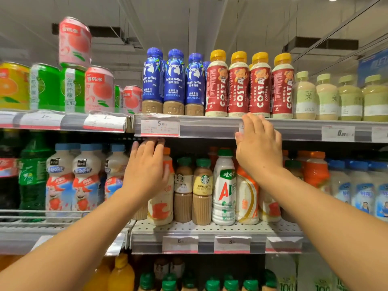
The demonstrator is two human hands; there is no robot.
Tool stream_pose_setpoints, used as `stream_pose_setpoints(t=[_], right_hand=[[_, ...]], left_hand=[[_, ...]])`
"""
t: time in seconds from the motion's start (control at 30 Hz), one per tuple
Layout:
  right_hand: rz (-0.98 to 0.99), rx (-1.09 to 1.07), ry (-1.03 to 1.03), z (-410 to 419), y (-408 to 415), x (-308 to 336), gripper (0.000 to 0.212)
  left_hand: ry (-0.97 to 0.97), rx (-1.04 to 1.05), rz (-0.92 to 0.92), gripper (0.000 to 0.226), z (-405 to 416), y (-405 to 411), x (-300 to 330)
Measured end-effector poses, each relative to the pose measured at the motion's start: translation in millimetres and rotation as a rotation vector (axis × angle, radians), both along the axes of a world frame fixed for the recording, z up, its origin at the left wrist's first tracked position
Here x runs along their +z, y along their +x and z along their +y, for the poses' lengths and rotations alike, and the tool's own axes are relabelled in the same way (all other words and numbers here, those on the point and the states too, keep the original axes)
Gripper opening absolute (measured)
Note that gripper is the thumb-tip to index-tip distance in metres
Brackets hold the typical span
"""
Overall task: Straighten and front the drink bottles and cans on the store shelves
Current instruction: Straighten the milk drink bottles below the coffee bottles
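Plainly, the stacked pink can [75, 42] at far left leans — any jolt to that shelf could topple it. My left hand [147, 166], fingers spread, reaches among the orange-capped bottles [162, 185]; right hand [259, 143], flat and spread, touches the price rail [210, 127] under the Costa bottles [239, 85] — holding nothing.

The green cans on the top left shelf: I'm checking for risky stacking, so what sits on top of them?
One pink peach can stands tilted on a green can. Its base contact is blurred.
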State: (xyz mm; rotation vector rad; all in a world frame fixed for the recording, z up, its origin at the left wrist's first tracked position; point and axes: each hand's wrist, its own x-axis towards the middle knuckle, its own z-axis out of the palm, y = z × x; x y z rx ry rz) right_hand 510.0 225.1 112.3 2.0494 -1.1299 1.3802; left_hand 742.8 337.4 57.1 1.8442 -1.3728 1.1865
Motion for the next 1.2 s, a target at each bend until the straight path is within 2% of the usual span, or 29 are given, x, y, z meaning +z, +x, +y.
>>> stream_pose_setpoints(t=[0.07,0.13,0.23,0.3,0.47,0.6,0.73,0.87,0.93,1.0,1.07,1.13,1.2], right_hand=[[-0.001,0.001,0.001,0,0,0,0.050],[-0.004,0.010,0.006,0,1,0,0.051],[-0.018,0.028,0.007,-2,2,-1,0.050],[-0.026,0.037,0.003,-3,3,-2,0.050],[-0.045,0.059,0.004,-5,3,-2,0.050],[-0.038,0.093,0.061,-1,1,-3,0.053],[0.057,0.161,0.230,24,-1,-6,0.063],[0.139,0.484,0.342,71,-1,-75,0.067],[0.128,0.631,0.514,95,-1,-115,0.075],[0.019,0.762,0.728,110,-5,-141,0.082],[-0.172,0.845,0.862,117,-16,-159,0.080],[-0.288,0.803,0.913,118,-35,-174,0.083],[-0.308,0.691,0.906,118,-58,-185,0.083]], left_hand=[[0.053,0.046,0.051,0.059,-6,3,10],[0.069,0.057,0.056,0.049,-9,3,11],[0.021,-0.014,0.079,0.029,-5,0,10],[-0.035,-0.098,0.126,0.023,1,-4,7],[-0.006,-0.297,0.266,0.035,14,-12,-5],[0.038,-0.360,0.344,0.047,25,-16,-4],[0.012,-0.347,0.362,0.047,41,-26,-5],[0.027,-0.388,0.312,0.046,62,-52,-9],[0.045,-0.460,0.312,0.039,70,-75,-6],[0.093,-0.534,0.332,0.035,74,-101,-4],[0.155,-0.609,0.389,0.035,74,-126,-8],[0.185,-0.668,0.420,0.036,69,-146,-19],[0.205,-0.702,0.408,0.036,62,-165,-30]])
